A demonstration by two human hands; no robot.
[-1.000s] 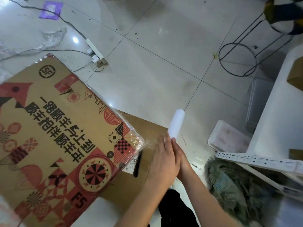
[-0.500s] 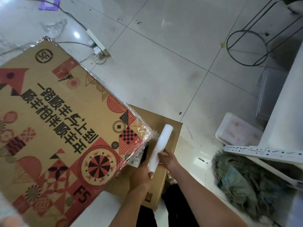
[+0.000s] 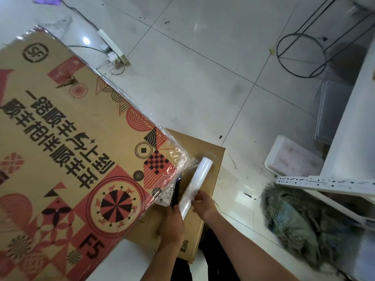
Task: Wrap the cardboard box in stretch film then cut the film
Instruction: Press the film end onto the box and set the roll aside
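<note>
A large cardboard box [image 3: 81,151] with red and black print fills the left and is covered in clear stretch film. From its near corner, wrinkled film [image 3: 187,162] runs to a white film roll [image 3: 197,179], which lies tilted just right of that corner. My left hand [image 3: 172,226] grips the roll's lower end. My right hand [image 3: 204,203] holds the roll's side a little higher. A slim black tool [image 3: 176,190] lies between the roll and the box, close to my left fingers.
A flattened cardboard sheet [image 3: 211,157] lies under the roll and hands on the tiled floor. A power strip [image 3: 112,46] with cables sits behind the box. To the right are a white tray [image 3: 292,159], a wire stand [image 3: 300,53], white furniture [image 3: 349,122] and a furry grey bundle [image 3: 300,226].
The roll has come down from upright and moved left against the box's near corner. My hands, clasped together at its base before, now hold it apart.
</note>
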